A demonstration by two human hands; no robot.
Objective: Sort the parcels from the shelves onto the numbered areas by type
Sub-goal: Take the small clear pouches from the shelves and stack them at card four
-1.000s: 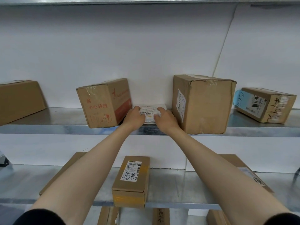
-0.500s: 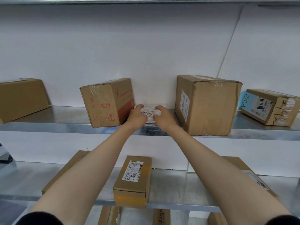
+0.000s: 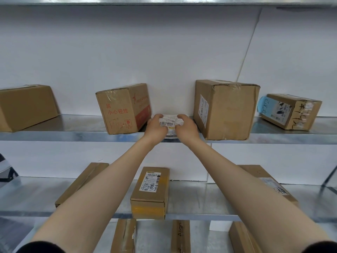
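**Two-Hand Grip on Small White Parcel, Middle Shelf**

Both arms reach up to the middle shelf [image 3: 73,136]. The left hand [image 3: 157,126] and right hand [image 3: 186,127] grip the small white parcel [image 3: 169,122] from opposite sides, and the fingers [image 3: 158,117] curl over its far edge. A barcode label faces up between the hands.

- Just left of the fingers: red-printed carton [image 3: 124,108].
- Just right of the fingers: tall carton [image 3: 226,109].
- Farther right: blue-labelled carton [image 3: 290,111].
- Far left: plain carton [image 3: 27,106].
- Below the fingers, on the lower shelf [image 3: 200,214]: narrow carton [image 3: 150,193] with a white label.
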